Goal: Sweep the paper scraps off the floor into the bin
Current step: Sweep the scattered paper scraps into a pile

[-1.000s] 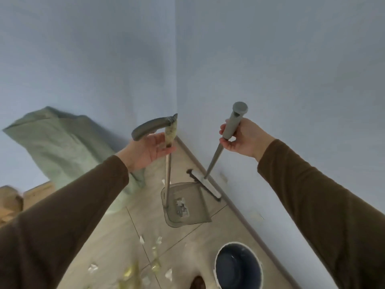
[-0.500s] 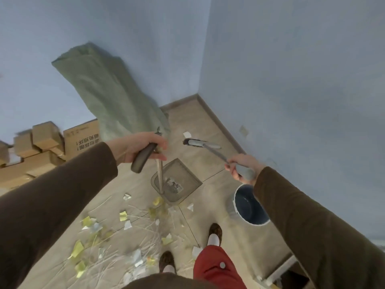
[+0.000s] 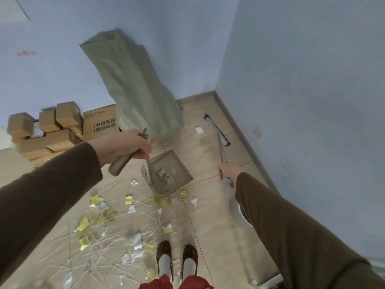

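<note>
At the corner: we stand over the mess, broom head lying by the skirting, dustpan on the floor ahead of our shoes.
Left hand: clamped on the dustpan's handle.
Right hand: closed round the broom's pole.
Scraps: paper scraps lie scattered with thin strips behind the pan, near our feet; one white piece sits beside the broom head.
Bin: we cannot see it.
Risk: we judge a fast stroke would scatter light scraps past the pan, and the strips could snag the bristles.
Risk two: tilting the pan could spill what it holds.
</note>
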